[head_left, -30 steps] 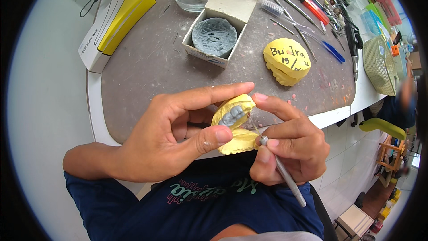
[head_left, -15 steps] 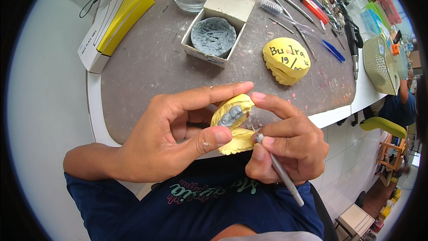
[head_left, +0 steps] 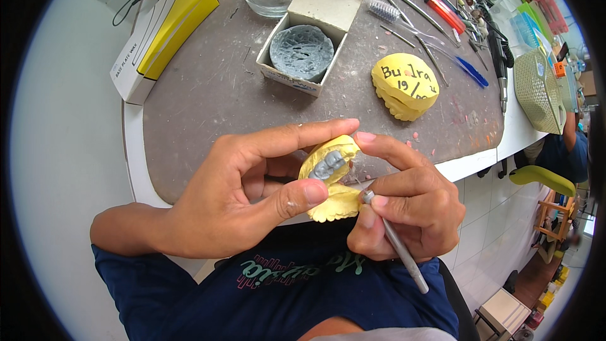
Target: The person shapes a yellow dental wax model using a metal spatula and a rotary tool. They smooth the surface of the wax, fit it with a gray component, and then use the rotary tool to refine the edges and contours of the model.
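Tooth model (head_left: 334, 203), yellow and held at the middle of the frame, has sunk very slightly over the last second. The left hand (head_left: 221, 192) is wrapped round it: the thumb presses its near left side, the forefinger lies along its top edge, and the other fingers curl behind, where their contact cannot be seen. The right hand (head_left: 416, 205), just right of centre, pinches a grey metal tool (head_left: 404, 252) between thumb and fingers; its forefinger reaches up to the model's upper right edge, though whether it touches I cannot tell. This hand has edged a little leftward, the tool coming with it, thick end toward the lower right. The thin tip, hard to make out, seems to have drawn down slightly from the grey patch (head_left: 327, 165) on the model's upper part. The patch looks unchanged in shape, so I judge the shift a small adjustment of hold rather than fresh shaping. In the upper half of the frame, the open box (head_left: 287, 78) with its grey block (head_left: 302, 52) and the second yellow model (head_left: 405, 85) lie undisturbed on the bench (head_left: 208, 107).
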Demonstrator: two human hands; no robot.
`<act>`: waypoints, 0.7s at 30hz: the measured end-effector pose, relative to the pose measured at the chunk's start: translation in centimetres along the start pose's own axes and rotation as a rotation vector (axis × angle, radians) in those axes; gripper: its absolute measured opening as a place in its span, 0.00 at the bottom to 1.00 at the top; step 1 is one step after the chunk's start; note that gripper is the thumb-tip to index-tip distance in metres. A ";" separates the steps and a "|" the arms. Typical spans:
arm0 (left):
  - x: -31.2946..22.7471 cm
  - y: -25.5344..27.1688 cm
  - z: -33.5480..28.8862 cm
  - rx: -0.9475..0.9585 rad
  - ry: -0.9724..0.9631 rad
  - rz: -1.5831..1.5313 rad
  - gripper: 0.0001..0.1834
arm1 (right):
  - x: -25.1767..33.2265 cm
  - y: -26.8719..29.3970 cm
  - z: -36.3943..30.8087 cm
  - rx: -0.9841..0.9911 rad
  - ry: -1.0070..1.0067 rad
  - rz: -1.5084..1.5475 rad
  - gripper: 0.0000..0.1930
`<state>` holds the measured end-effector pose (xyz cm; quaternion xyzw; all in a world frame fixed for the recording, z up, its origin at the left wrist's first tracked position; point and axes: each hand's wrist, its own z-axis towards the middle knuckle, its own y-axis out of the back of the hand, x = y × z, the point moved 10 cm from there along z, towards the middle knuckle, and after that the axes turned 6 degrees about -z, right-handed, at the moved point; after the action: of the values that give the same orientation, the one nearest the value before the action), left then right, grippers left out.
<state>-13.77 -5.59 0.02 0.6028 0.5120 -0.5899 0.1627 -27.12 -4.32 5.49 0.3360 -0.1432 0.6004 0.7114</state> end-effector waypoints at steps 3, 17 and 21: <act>0.0 -0.1 0.0 0.000 0.002 -0.001 0.34 | 0.0 0.0 0.0 -0.001 0.001 0.002 0.11; 0.1 0.1 -0.2 0.006 -0.007 0.007 0.35 | -0.3 0.2 -0.5 -0.049 -0.027 0.011 0.10; 0.0 0.2 0.1 -0.019 -0.018 0.098 0.32 | -0.3 0.5 -0.3 -0.036 -0.020 0.052 0.11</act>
<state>-13.68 -5.77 -0.11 0.6202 0.4860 -0.5817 0.2019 -27.68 -4.31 5.26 0.3252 -0.1699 0.6126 0.7001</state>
